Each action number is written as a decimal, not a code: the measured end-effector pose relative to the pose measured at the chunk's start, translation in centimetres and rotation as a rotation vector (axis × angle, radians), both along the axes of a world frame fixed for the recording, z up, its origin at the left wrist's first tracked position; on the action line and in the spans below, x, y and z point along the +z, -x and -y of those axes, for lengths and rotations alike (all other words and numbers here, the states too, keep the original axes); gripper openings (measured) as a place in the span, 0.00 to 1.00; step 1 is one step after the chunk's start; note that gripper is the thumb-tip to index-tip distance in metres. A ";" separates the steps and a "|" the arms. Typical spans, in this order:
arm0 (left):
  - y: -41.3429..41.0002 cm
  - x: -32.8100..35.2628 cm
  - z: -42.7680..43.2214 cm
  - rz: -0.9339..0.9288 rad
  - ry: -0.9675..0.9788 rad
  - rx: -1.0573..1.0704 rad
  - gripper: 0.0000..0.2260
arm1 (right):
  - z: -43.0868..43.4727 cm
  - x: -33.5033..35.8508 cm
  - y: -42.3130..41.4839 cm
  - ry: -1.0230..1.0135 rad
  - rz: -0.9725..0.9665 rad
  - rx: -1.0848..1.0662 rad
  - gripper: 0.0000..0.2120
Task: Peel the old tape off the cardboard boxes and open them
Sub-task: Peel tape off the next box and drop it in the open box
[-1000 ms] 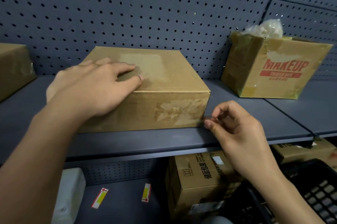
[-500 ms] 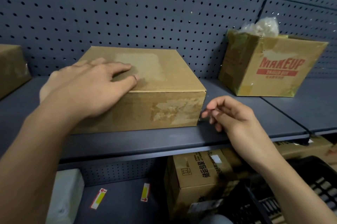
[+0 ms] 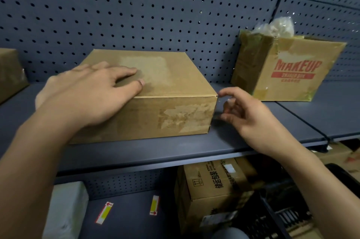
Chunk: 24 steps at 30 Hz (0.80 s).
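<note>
While left hand (image 3: 87, 98) lies spread on the shut box (image 3: 175, 120), right hand (image 3: 251, 120) hangs with a loose, empty-looking grip; peeling's barely started imo.

L hand (image 3: 87, 92) flat, R hand (image 3: 247, 116) loosely curled

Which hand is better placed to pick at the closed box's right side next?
Right. The right hand is at the box's right front corner, holding nothing; the left hand lies flat on its top, likely bracing it.
</note>
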<state>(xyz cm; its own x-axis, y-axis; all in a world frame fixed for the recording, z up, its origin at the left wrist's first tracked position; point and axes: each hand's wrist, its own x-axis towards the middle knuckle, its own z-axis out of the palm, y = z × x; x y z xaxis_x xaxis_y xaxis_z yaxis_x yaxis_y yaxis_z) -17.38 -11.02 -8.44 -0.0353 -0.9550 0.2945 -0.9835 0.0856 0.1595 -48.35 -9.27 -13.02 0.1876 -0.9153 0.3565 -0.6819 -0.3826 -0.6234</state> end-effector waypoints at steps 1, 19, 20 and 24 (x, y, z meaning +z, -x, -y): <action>0.0 0.0 0.1 0.001 0.000 -0.002 0.39 | 0.2 0.0 0.2 0.017 -0.010 -0.021 0.20; 0.5 0.3 -0.6 0.006 -0.010 0.026 0.37 | 3.8 0.2 0.0 -0.051 0.225 -0.341 0.14; 0.5 0.3 -0.6 0.007 -0.007 0.023 0.38 | 3.6 0.4 -0.3 -0.113 0.407 -0.307 0.15; 0.4 0.1 -0.5 0.016 -0.002 0.017 0.38 | 3.4 1.0 -1.2 -0.293 0.974 -0.098 0.14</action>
<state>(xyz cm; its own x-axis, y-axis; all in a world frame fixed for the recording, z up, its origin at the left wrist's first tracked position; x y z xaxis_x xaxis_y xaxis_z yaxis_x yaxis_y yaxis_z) -17.77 -10.51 -8.35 -0.0238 -0.9560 0.2922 -0.9872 0.0686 0.1441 -47.14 -12.67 -12.01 -0.1450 -0.9867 0.0736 0.1513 -0.0956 -0.9839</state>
